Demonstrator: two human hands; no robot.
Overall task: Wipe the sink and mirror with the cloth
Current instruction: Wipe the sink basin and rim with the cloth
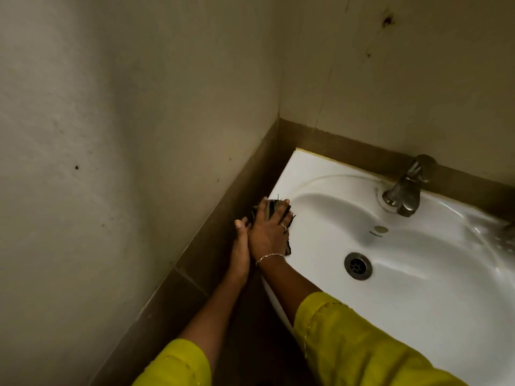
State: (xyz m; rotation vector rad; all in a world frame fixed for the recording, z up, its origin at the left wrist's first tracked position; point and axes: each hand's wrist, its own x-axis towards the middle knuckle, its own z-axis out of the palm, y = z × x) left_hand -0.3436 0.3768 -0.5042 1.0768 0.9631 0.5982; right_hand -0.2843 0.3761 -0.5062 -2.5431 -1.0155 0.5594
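On the sink's nine-o'clock rim, near the wall, the cloth is pressed by the flat, spread right hand; the left hand's hold cannot be told.

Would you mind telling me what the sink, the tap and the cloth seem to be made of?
Sink: likely glazed white ceramic, given its glossy highlights. Tap: metal, dull grey sheen, tarnished. Cloth: dark woven fabric, apparently; frayed threads at its edge.

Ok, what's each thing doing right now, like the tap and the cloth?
Tap, no water running.
Drain, unplugged.
Sink, holds no water.
Cloth, pressed on the sink's left rim.
Right hand, flat on the cloth.
Left hand, beside the rim, grip unclear.
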